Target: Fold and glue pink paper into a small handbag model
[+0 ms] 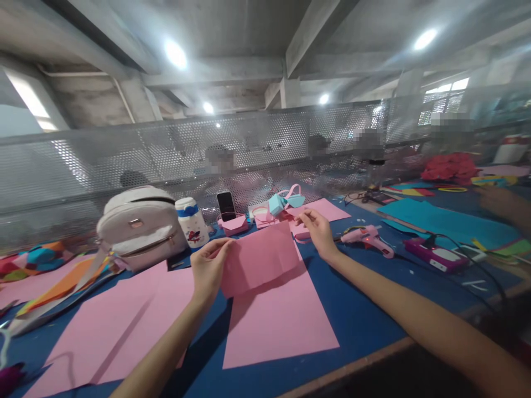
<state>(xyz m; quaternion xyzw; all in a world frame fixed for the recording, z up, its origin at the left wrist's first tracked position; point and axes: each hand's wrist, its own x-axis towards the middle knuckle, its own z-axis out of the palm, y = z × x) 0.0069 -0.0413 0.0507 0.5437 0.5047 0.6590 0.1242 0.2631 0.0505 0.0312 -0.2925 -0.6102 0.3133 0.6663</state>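
Under concrete beams (313, 34), blue tabletop (357, 309), pink sheet (261, 258)

White ceiling lamps (175, 54) are glaring with haloes; daylight is entering through a paned window (443, 100) at right. A raised pink paper rectangle (261, 257) is shadowing the flat pink paper sheet (282, 329) below. The right margin is blurring; grey pixel blocks (368, 145) are masking heads.

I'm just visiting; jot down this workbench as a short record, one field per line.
Left hand: pinching a pink paper sheet at its left edge
Right hand: near that sheet's upper right corner; contact unclear
Beneath: larger pink sheet, flat on blue tabletop
Right: pink glue gun
Behind, left: backpack, white bottle, smartphone
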